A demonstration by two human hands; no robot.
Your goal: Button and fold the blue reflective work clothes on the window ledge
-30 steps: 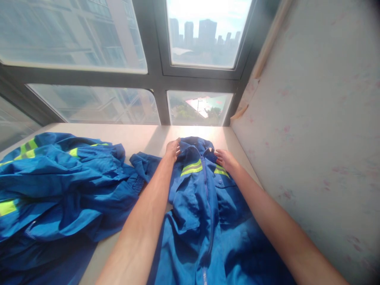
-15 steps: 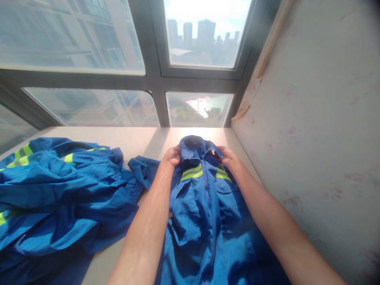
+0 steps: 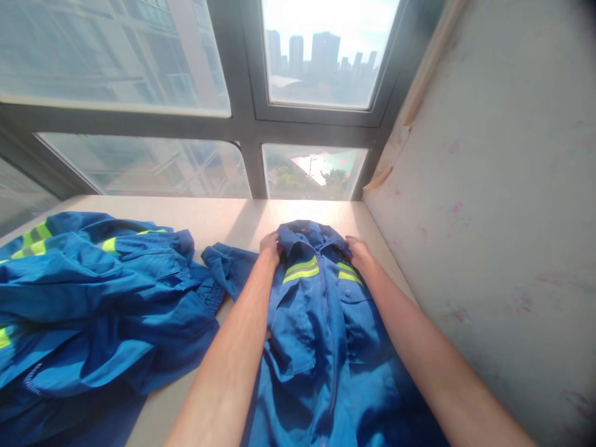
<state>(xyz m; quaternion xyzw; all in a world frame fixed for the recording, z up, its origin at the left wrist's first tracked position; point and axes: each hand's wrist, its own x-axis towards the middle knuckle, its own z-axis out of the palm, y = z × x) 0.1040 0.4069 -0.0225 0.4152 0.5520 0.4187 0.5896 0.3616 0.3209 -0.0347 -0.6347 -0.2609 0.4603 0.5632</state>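
Note:
A blue work jacket (image 3: 302,329) with yellow-green reflective bands across the chest lies front up, its front zip closed up to the collar. Its collar (image 3: 310,233) is folded down on both sides. My left hand (image 3: 270,248) is closed on the cloth at the collar's left side, with the fingertips partly hidden behind it. At the collar's right side my right hand (image 3: 357,251) grips the cloth between thumb and fingers. One sleeve (image 3: 228,264) sticks out to the left beyond my left forearm. The jacket's lower end runs out of view.
To the left lies a crumpled heap of blue clothing (image 3: 102,298) with the same bright bands. Both garments rest on a pale ledge (image 3: 209,214) below a grey-framed window (image 3: 244,124). A flower-patterned wall (image 3: 488,217) rises close on the right.
The collar has gone from standing up to lying folded down and flatter. Both hands have stayed beside it, with only small shifts.

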